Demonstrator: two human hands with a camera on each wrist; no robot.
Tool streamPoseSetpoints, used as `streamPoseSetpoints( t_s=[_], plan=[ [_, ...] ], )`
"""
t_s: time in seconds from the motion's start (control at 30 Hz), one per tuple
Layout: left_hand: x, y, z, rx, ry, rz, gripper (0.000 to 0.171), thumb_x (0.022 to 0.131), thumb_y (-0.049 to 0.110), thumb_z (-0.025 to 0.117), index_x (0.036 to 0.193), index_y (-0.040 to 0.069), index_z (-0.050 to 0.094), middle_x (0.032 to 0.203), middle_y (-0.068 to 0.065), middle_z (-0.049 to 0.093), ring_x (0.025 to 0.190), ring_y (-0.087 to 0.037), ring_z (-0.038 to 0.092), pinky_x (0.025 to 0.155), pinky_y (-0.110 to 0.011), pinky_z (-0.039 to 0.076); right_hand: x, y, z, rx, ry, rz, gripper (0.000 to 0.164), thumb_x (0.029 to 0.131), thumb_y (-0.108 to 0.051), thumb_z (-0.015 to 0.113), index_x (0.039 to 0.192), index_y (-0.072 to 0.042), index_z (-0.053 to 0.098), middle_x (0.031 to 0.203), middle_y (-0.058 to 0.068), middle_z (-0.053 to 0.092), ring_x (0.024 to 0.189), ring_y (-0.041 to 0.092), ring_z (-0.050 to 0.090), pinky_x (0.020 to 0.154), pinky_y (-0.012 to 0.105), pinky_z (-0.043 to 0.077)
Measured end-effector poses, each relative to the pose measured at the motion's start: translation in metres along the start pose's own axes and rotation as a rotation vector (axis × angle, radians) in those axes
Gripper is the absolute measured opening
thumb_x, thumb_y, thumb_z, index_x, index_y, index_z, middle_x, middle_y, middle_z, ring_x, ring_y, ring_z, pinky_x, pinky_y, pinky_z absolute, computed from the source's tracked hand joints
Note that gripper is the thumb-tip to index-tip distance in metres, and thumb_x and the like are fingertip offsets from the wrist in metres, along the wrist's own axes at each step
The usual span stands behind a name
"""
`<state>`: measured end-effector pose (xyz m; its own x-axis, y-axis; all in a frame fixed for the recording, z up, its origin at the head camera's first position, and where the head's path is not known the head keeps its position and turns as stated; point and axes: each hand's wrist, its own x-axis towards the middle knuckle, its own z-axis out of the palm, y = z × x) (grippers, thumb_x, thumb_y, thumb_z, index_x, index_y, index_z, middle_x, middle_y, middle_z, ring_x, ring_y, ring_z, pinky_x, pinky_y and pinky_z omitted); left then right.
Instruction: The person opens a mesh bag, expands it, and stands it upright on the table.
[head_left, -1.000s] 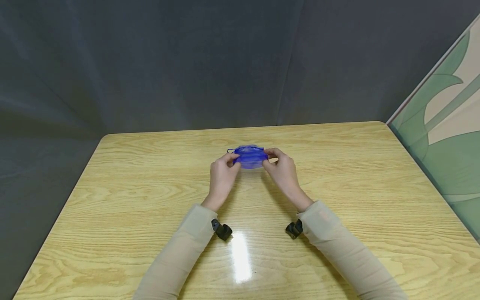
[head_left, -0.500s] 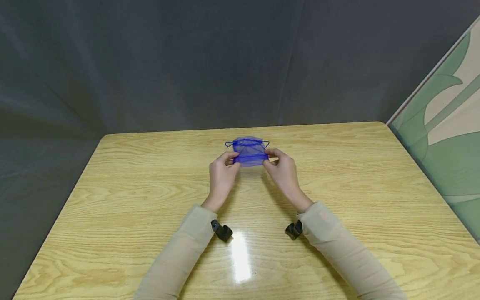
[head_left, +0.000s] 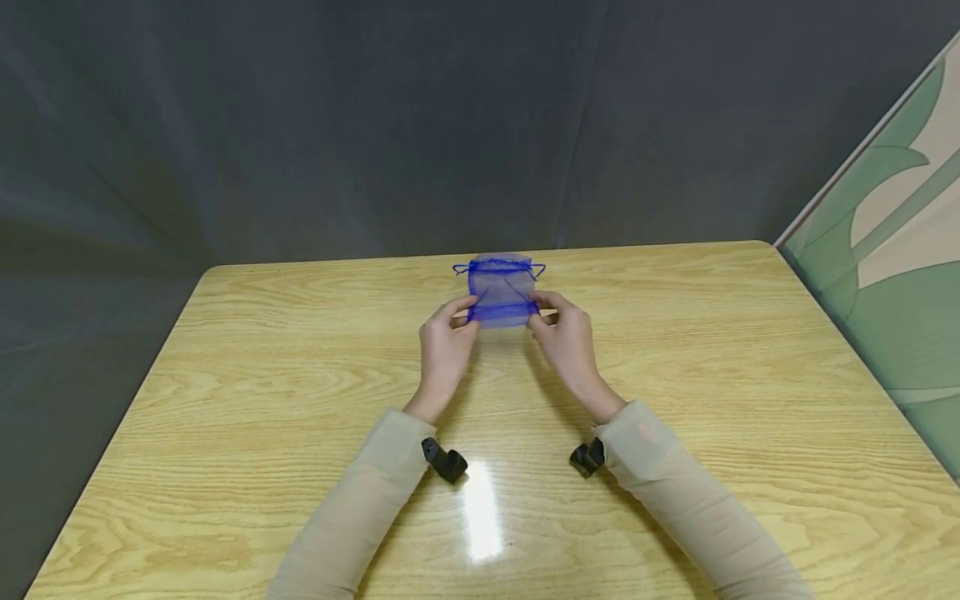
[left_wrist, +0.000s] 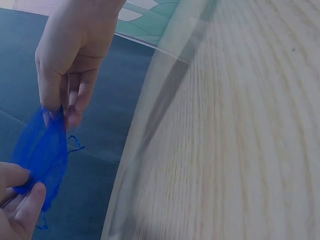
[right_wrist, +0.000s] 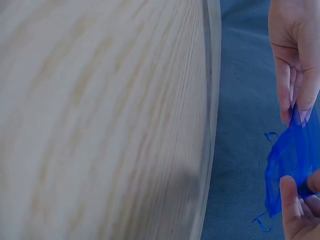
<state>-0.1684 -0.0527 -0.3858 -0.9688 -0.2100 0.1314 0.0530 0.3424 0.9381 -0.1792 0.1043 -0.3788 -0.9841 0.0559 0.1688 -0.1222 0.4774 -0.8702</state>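
A small sheer blue drawstring pouch [head_left: 501, 290] is stretched between my two hands above the far part of the table. My left hand [head_left: 446, 346] pinches its left edge near the bottom between thumb and fingers. On the opposite edge, my right hand [head_left: 564, 340] pinches it the same way. The gathered top with its cord loops points away from me, one loop sticking out at each side. In the left wrist view the blue pouch [left_wrist: 42, 155] hangs between both hands, and a thin cord dangles beside it. Nothing can be made out inside the see-through fabric.
The wood-grain table [head_left: 262, 400] reaches to a dark curtain [head_left: 465, 125] along the back and left. A panel with green leaf shapes [head_left: 900, 250] stands at the right. A black wrist camera [head_left: 444, 460] sits at the left cuff.
The pouch's top has swung up and away from me, so its fabric now lies spread out rather than foreshortened, and both cord loops show. Both hands keep their pinch, nearly still.
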Motion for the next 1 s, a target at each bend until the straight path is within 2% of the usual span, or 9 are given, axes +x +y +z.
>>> streamPoseSetpoints(
  t_s=[0.17, 0.43, 0.53, 0.67, 0.8, 1.0],
  plan=[
    [0.0001, 0.0019, 0.001, 0.002, -0.003, 0.007, 0.034, 0.083, -0.002, 0.063, 0.115, 0.009, 0.069, 0.119, -0.013, 0.068, 0.093, -0.024, 0.069, 0.06, -0.016, 0.048, 0.0012, -0.0006, 0.0, 0.049, 0.012, -0.004, 0.033, 0.086, 0.007, 0.052, 0.117, 0.003, 0.064, 0.103, 0.023, 0.069, 0.08, 0.037, 0.068, 0.056, 0.012, 0.052],
    [-0.0025, 0.0044, 0.0023, -0.045, 0.054, 0.019, 0.024, 0.083, -0.002, 0.065, 0.105, 0.005, 0.069, 0.106, -0.013, 0.071, 0.084, -0.026, 0.068, 0.059, -0.017, 0.047, -0.001, -0.0021, -0.0007, 0.031, 0.031, -0.034, 0.028, 0.086, 0.005, 0.054, 0.111, 0.002, 0.066, 0.091, 0.022, 0.07, 0.073, 0.031, 0.068, 0.054, 0.009, 0.049],
    [-0.003, 0.0047, 0.0023, -0.059, 0.065, 0.017, 0.02, 0.083, -0.002, 0.064, 0.102, 0.003, 0.066, 0.101, -0.015, 0.069, 0.085, -0.027, 0.067, 0.063, -0.02, 0.049, -0.0015, -0.0016, -0.001, 0.011, 0.038, -0.048, 0.026, 0.086, 0.003, 0.054, 0.109, 0.002, 0.067, 0.085, 0.021, 0.07, 0.064, 0.023, 0.064, 0.051, 0.011, 0.047],
    [-0.0026, 0.004, 0.0021, -0.074, 0.067, 0.005, 0.02, 0.083, -0.001, 0.063, 0.103, 0.003, 0.064, 0.101, -0.015, 0.068, 0.086, -0.026, 0.065, 0.068, -0.024, 0.052, -0.0021, 0.0001, -0.0014, -0.008, 0.054, -0.054, 0.025, 0.086, 0.001, 0.055, 0.107, 0.0, 0.068, 0.076, 0.018, 0.069, 0.054, 0.005, 0.054, 0.048, 0.014, 0.043],
    [-0.0012, 0.0013, 0.0018, -0.094, 0.06, -0.028, 0.025, 0.083, 0.001, 0.063, 0.108, 0.005, 0.063, 0.105, -0.013, 0.068, 0.087, -0.025, 0.065, 0.065, -0.022, 0.051, -0.0017, 0.0013, -0.0008, 0.011, 0.062, -0.032, 0.026, 0.084, 0.001, 0.055, 0.107, 0.0, 0.068, 0.08, 0.019, 0.069, 0.053, -0.002, 0.051, 0.049, 0.012, 0.044],
    [0.0004, -0.0017, 0.0015, -0.126, 0.052, -0.074, 0.031, 0.082, 0.006, 0.063, 0.113, 0.007, 0.061, 0.107, -0.012, 0.067, 0.085, -0.023, 0.066, 0.062, -0.02, 0.05, -0.001, 0.0017, -0.0004, 0.043, 0.052, -0.01, 0.027, 0.085, 0.0, 0.055, 0.109, 0.001, 0.067, 0.093, 0.019, 0.068, 0.057, -0.004, 0.054, 0.051, 0.011, 0.047]
  ],
)
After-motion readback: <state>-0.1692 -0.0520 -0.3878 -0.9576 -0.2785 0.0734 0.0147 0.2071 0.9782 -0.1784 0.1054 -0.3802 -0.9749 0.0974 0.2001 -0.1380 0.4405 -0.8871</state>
